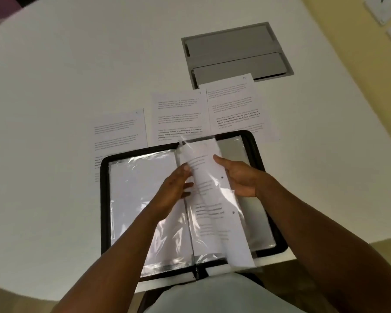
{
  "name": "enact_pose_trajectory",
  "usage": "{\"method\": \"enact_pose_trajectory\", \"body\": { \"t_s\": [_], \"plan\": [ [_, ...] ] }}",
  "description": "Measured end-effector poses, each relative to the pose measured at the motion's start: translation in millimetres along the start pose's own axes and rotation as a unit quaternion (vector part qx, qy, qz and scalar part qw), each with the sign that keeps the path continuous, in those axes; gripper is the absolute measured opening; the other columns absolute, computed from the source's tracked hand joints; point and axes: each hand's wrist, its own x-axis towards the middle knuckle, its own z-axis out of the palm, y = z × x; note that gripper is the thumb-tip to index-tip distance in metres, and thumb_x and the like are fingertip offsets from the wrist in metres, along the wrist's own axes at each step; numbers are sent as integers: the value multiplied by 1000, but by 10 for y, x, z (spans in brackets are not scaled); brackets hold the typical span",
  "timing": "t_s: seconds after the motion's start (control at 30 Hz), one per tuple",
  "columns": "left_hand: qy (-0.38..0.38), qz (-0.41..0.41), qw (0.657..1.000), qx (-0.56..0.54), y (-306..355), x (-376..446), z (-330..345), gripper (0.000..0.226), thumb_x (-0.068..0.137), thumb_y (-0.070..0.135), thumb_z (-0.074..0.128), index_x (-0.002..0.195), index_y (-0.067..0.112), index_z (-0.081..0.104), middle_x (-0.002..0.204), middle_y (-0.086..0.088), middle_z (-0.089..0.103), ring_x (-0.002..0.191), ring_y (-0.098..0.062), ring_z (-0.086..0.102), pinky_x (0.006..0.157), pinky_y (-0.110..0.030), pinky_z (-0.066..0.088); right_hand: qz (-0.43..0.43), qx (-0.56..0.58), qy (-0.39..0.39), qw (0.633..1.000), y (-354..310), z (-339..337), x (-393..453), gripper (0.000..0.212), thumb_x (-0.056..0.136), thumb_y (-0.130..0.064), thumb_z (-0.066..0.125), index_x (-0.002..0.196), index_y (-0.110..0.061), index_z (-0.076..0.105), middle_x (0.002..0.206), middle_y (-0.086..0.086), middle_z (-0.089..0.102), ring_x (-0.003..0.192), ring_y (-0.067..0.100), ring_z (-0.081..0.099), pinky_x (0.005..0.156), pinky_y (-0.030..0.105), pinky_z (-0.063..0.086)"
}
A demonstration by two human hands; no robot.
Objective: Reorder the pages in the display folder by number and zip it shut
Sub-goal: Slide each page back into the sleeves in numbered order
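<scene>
Head view: seemingly three loose pages (180,116).

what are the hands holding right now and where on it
Both hands hold one printed page over the open display folder. The left hand pinches the page at its upper left edge; the right hand grips its right edge, near the punched holes.

Single head-worn view, steeply downward and forward, close above table (54,86), edges somewhat blurred

We see an office: a broad white desk (77,75) with a grey recessed cable hatch (236,55) beyond the hands, and wall sockets (380,9).
</scene>
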Motion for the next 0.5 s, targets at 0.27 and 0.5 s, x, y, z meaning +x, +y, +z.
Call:
{"method": "enact_pose_trajectory", "body": {
  "t_s": [0.27, 0.5],
  "plan": [
    [-36, -31, 973, -228, -78, -531, -890, 84, 67, 66, 73, 136, 23, 54, 123, -11, 65, 109, -31, 63, 90, -46, 52, -57, -102, -58, 992, 390, 1288, 468, 88, 78, -86, 26, 141, -29, 50, 151, -5, 42, 143, 12, 30, 121, 43, 13],
    [141, -84, 975, -152, -337, -580, -1539, 30, 92, 31, 62, 116, 14, 66, 106, -14, 72, 98, -31, 69, 88, -46, 56, -33, -321, -3, 946, 723, 1880, 816, 85, 85, -79, 21, 152, -27, 29, 160, -7, 20, 147, 14, 19, 119, 33, 14]
  ]
}}
